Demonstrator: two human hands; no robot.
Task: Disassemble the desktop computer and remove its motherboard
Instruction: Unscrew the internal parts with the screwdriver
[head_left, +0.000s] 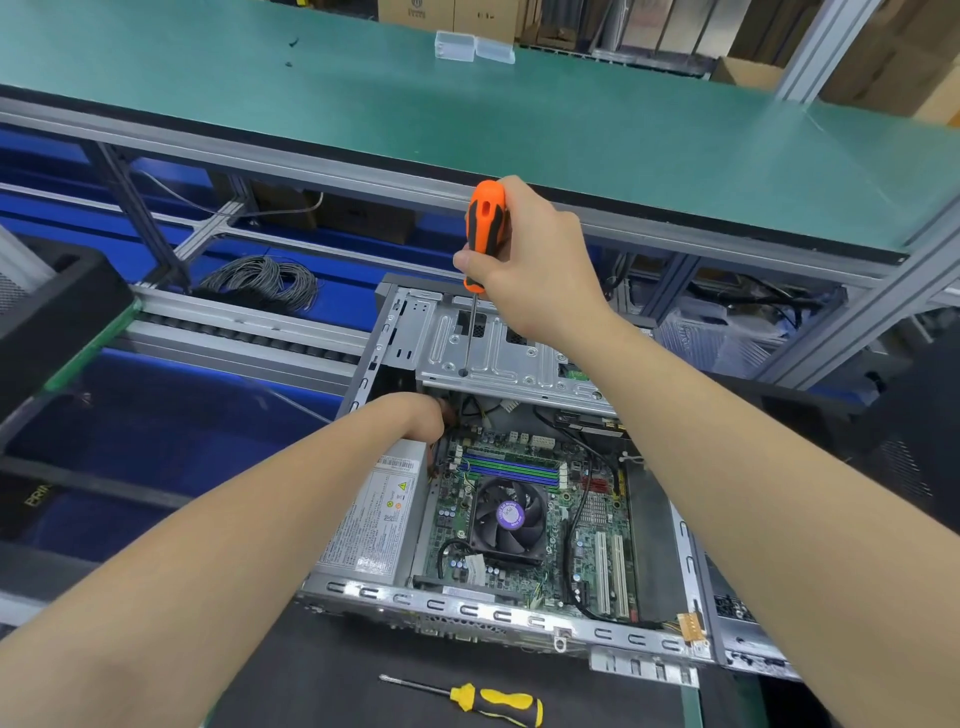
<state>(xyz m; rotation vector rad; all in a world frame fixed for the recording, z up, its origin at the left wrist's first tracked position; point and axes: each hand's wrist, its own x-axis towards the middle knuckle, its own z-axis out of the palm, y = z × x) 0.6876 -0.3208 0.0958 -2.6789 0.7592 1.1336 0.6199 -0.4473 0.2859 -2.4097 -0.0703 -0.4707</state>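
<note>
Fingers (466, 260) of my right hand (524, 265) clench the orange screwdriver (485, 218); shaft upright, tip on the drive cage (498, 358) below; left hand (418, 413) fingers hidden, cannot tell.

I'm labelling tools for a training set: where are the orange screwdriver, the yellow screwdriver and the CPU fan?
orange screwdriver (483, 218), head view, on the upper handle.
yellow screwdriver (498, 700), head view, on the yellow handle.
CPU fan (510, 515), head view, on the purple hub label.

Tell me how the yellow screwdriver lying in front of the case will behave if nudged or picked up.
The yellow screwdriver is probably rigid: a thin straight metal shaft in a moulded handle. Its rounded handle suggests it may roll when pushed sideways across the black mat. Lifted by the shaft, it would likely dip toward the bulkier handle.
</note>
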